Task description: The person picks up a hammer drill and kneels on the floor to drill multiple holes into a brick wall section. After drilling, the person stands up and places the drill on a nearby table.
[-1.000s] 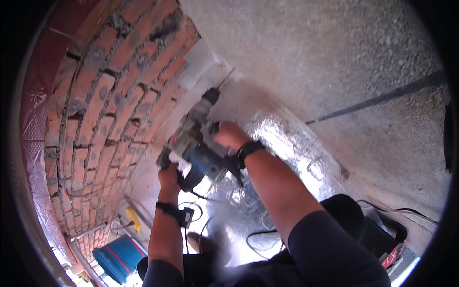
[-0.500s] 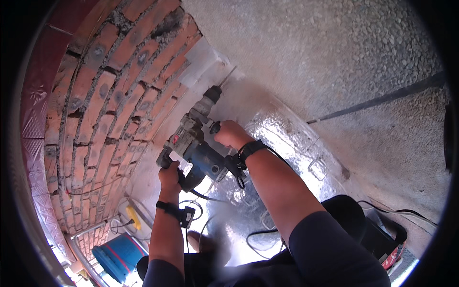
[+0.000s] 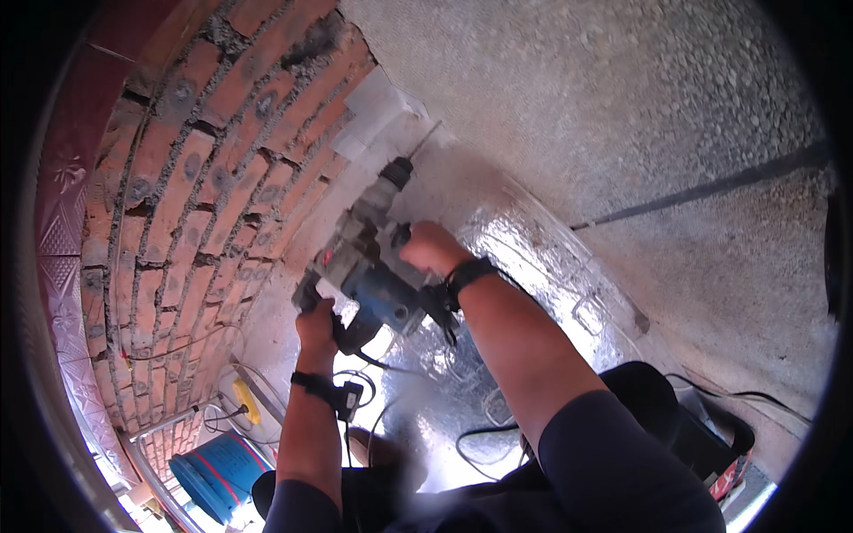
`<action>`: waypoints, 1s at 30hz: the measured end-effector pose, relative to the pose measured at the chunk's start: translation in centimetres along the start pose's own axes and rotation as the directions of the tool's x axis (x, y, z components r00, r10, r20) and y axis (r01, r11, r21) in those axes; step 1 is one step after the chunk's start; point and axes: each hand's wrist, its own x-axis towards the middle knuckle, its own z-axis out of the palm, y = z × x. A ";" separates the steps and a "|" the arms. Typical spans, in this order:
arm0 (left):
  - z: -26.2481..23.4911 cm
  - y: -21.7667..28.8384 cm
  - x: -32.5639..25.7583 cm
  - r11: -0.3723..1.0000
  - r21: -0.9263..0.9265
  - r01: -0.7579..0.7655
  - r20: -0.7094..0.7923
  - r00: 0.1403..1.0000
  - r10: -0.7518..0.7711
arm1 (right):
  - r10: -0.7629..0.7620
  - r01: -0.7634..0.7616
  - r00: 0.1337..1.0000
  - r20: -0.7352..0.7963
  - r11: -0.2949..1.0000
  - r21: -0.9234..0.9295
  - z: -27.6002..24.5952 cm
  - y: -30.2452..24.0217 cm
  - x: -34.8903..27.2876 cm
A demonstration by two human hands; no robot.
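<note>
A blue and grey rotary hammer drill (image 3: 380, 291) is held between both of my hands, angled up and away toward the corner of the walls. Its long thin bit (image 3: 425, 139) reaches the wall surface near that corner; whether the tip has entered is too small to tell. My left hand (image 3: 316, 327) is closed around the rear handle. Around the black side handle, my right hand (image 3: 432, 249) is wrapped in a fist. Both wrists carry black straps with small devices. The drill body looks slightly blurred.
Bare brick wall (image 3: 200, 169) rises on the left, and a rough pebbled wall (image 3: 622, 98) on the right. Shiny silver sheeting (image 3: 524, 258) lies below the drill. Black cable (image 3: 484, 433) loops near my body. A blue bucket (image 3: 218, 475) and a yellow power strip (image 3: 247, 401) are at lower left.
The drill and both hands stay in nearly the same place. The drill body is more blurred now than before.
</note>
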 end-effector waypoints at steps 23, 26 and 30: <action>-1.9 -1.2 -1.2 1.000 -0.005 -0.025 0.065 0.998 0.025 | 0.109 -0.101 0.992 0.068 0.989 -0.108 1.5 -0.5 -1.4; -3.3 -1.5 -2.3 0.999 -0.034 0.001 0.025 1.000 -0.001 | 0.112 -0.107 0.993 0.042 0.988 -0.110 2.2 -1.8 -3.5; -5.3 -0.7 -3.8 0.998 -0.048 -0.034 0.021 0.999 0.035 | 0.063 -0.057 0.997 0.047 0.992 -0.113 3.5 -3.2 -5.2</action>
